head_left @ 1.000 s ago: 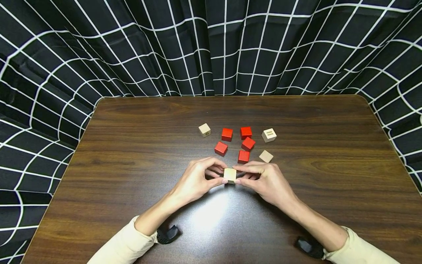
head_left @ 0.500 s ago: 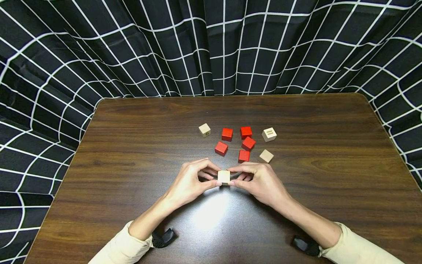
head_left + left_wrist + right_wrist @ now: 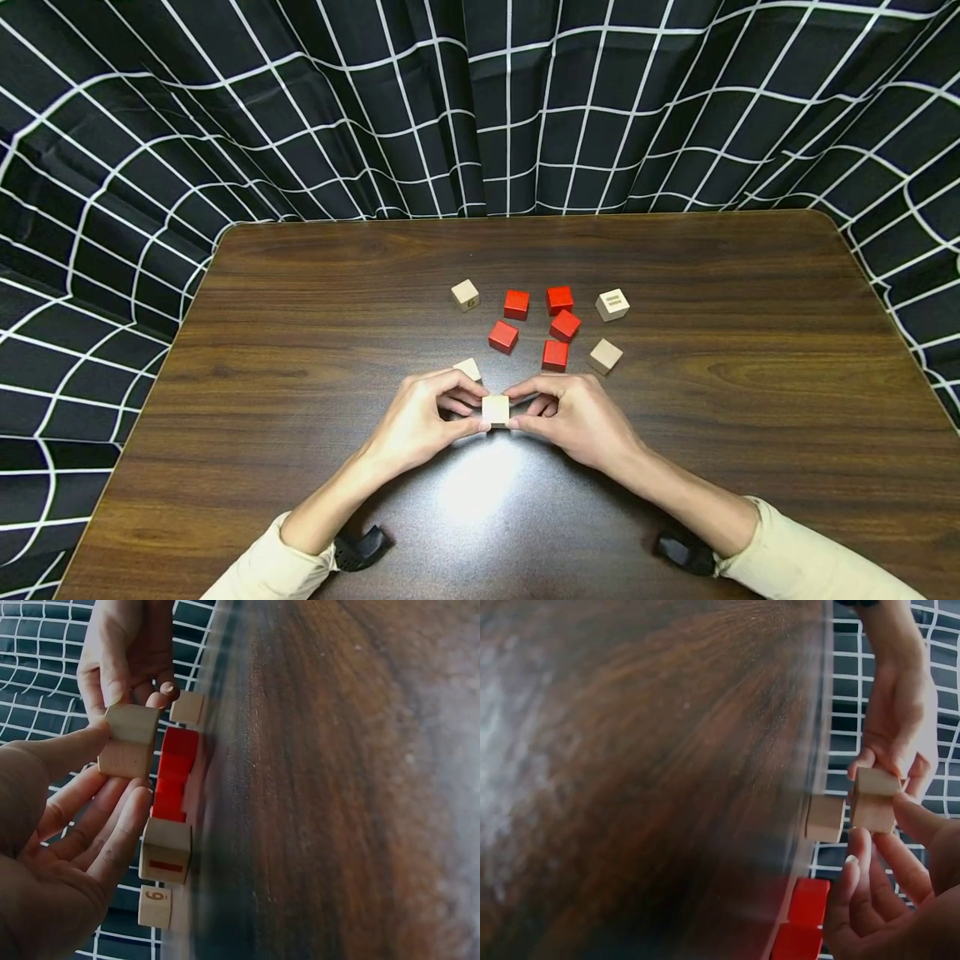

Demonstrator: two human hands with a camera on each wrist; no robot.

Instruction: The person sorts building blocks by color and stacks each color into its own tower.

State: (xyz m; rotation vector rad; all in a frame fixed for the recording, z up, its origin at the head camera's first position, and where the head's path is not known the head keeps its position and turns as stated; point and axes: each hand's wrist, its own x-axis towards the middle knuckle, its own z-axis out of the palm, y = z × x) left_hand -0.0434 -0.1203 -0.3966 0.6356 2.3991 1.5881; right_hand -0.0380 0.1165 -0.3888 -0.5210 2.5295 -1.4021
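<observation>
Left hand (image 3: 420, 421) and right hand (image 3: 581, 423), one pale block (image 3: 496, 411) between them!
Head view: thumbs and fingertips pinch it from both sides, on the person's side of the red blocks (image 3: 555, 356). Left wrist: past the fingers, a block with a red bar (image 3: 166, 851). Right wrist: both thumbs press the pinched block, a plain wooden block (image 3: 825, 818) nearby.

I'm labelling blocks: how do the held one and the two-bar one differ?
The left hand and right hand grip the held block; the two-bar block rests on the table. The held block's top looks plain; the two-bar block's carries two bars. Both are pale cubes.
</observation>
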